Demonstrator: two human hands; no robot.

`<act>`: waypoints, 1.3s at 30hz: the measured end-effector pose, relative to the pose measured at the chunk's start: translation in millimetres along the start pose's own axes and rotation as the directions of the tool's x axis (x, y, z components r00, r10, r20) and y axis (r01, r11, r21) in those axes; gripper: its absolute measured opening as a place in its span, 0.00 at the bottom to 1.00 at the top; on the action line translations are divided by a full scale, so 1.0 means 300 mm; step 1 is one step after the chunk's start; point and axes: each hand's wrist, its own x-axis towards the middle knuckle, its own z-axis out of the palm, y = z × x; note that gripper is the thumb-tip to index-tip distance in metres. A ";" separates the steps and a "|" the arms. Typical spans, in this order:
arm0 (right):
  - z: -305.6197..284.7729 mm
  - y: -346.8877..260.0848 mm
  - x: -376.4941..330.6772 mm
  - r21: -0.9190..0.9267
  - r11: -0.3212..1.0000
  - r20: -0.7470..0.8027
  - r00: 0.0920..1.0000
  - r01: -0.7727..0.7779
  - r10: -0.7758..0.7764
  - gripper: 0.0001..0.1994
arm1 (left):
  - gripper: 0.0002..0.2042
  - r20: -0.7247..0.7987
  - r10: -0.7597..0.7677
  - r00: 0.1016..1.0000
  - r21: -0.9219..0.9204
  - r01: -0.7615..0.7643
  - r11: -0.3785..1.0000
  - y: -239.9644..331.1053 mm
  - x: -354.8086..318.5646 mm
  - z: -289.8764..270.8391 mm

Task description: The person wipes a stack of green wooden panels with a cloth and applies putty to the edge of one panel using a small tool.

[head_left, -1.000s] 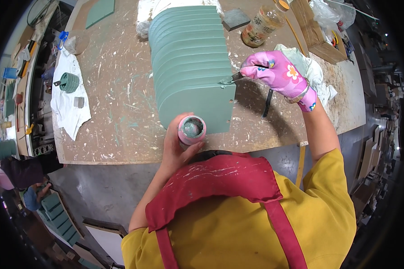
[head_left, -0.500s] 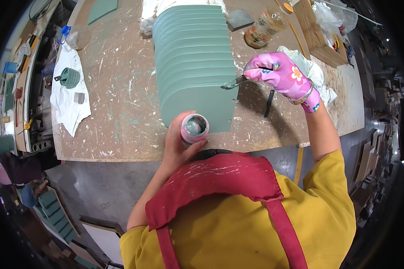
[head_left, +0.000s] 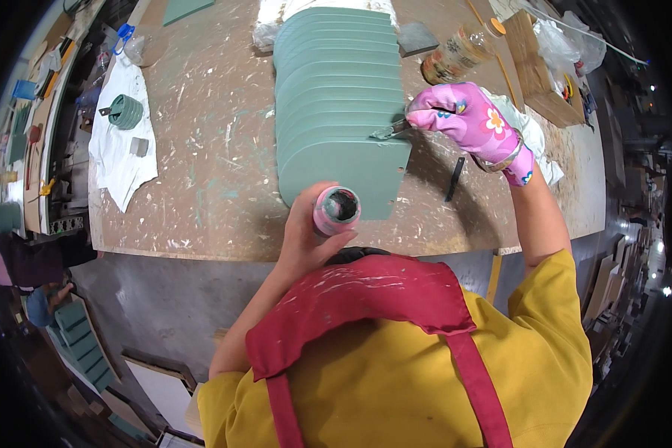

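Note:
My left hand (head_left: 304, 233) is wrapped around a small pinkish jar (head_left: 337, 215), its open mouth facing up and grey-green paste smeared inside. In a pink flowered glove, my right hand (head_left: 470, 123) grips a small putty knife (head_left: 397, 128); its handle is mostly hidden in the fist. Green paste coats the blade, which lies over the upper edge of the nearest panel, close to its right corner. That panel belongs to a row of overlapping grey-green panels (head_left: 343, 168) with rounded left corners, spread like shingles on the worktable (head_left: 216, 149).
Right of the panels lie a black strip (head_left: 455, 179), a pale cloth (head_left: 541, 149), a bottle with an orange cap (head_left: 459, 56) and a wooden box (head_left: 549, 75). On the left, a white cloth (head_left: 119, 179) bears a green ribbed container (head_left: 125, 112). Another person (head_left: 33, 261) is at far left.
The whole view has shifted slightly, moving the panels rightward in it. Relative to the panels, the putty knife has moved a little left along the nearest panel's edge. Both hands keep their hold.

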 end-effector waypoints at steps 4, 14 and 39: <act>0.041 -0.030 0.044 0.005 0.999 0.064 0.997 0.043 -0.044 0.13 | 0.33 -0.005 0.010 1.000 0.029 -0.010 1.000 0.003 0.002 0.003; 0.077 -0.058 0.132 -0.027 0.997 0.136 0.989 0.069 -0.065 0.11 | 0.33 -0.007 -0.011 1.000 0.101 0.012 0.995 0.043 0.009 -0.003; 0.106 -0.180 0.372 -0.078 0.978 0.576 0.809 0.194 -0.115 0.10 | 0.35 -0.024 -0.022 0.999 0.188 0.026 0.982 0.049 0.003 0.002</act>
